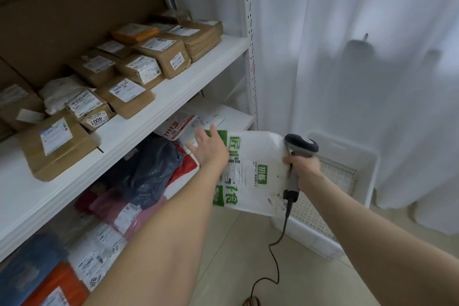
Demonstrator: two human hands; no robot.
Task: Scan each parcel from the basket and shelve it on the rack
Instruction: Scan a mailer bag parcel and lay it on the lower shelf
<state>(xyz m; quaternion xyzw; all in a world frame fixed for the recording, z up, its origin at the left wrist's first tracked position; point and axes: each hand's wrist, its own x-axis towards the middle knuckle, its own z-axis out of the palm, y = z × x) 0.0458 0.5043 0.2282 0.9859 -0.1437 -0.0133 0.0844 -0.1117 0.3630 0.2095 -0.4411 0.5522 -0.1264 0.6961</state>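
A white plastic parcel (pixel 255 154) with green print and a small label hangs tilted in front of the rack's lower shelf, above the floor. My left hand (pixel 211 149) lies on its left end with fingers straight and spread, reaching toward the lower shelf. My right hand (pixel 304 169) grips the handle of a grey corded scanner (pixel 301 145) at the parcel's right edge; whether it also pinches the parcel I cannot tell. The white perforated basket (pixel 357 154) stands on the floor behind the parcel, to the right of the rack.
The white rack's middle shelf (pixel 159 107) carries several brown labelled boxes. The lower shelf holds soft bags: red-white, dark blue, pink. More parcels lie at the bottom left. A white curtain hangs behind. The scanner cable (pixel 273 256) trails to the tiled floor.
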